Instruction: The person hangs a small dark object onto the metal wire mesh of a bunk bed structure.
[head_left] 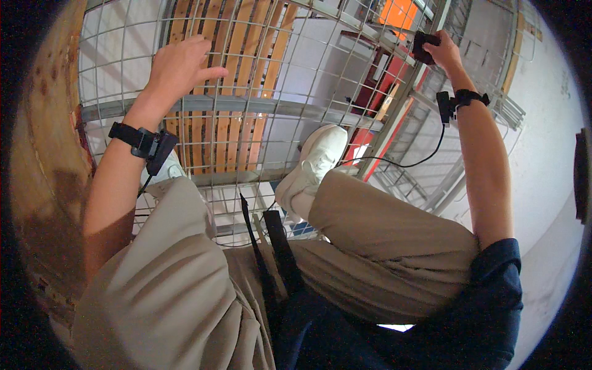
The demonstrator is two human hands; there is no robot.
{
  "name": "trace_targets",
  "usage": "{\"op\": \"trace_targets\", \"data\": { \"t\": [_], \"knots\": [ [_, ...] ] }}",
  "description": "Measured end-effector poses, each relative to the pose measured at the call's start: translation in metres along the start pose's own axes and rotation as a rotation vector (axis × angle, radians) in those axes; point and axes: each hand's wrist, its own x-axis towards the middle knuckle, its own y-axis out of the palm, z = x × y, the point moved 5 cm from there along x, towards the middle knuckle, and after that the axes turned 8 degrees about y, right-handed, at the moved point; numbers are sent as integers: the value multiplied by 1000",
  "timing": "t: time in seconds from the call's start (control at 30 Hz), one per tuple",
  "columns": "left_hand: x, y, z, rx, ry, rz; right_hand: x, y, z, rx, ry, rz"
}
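Note:
My left hand is over the wire mesh panel at the upper left. Its thumb stretches out to the right, apart from the other fingers, which bend away and show only in part; I see nothing held in it. At the upper right, my right hand is closed on a small black block beside a metal frame post. What the block is I cannot make out. My white shoes are at the mesh, with my knees bent.
Wooden slats show behind the mesh, and a grey metal bar crosses it. A plywood board stands on the left and a white wall on the right. A black cable hangs from my right wrist strap. An orange panel is farther off.

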Motion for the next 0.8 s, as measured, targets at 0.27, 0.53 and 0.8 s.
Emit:
{"op": "trace_targets", "data": {
  "t": [0.27,0.53,0.8],
  "knots": [
    [-1,8,3,12,89,-94,3,15,-30,-174,36,35],
    [-1,8,3,-8,94,-93,12,35,-42,-224,37,103],
    [-3,11,1,40,94,-32,-3,36,0,-222,-51,177]
  ]
}}
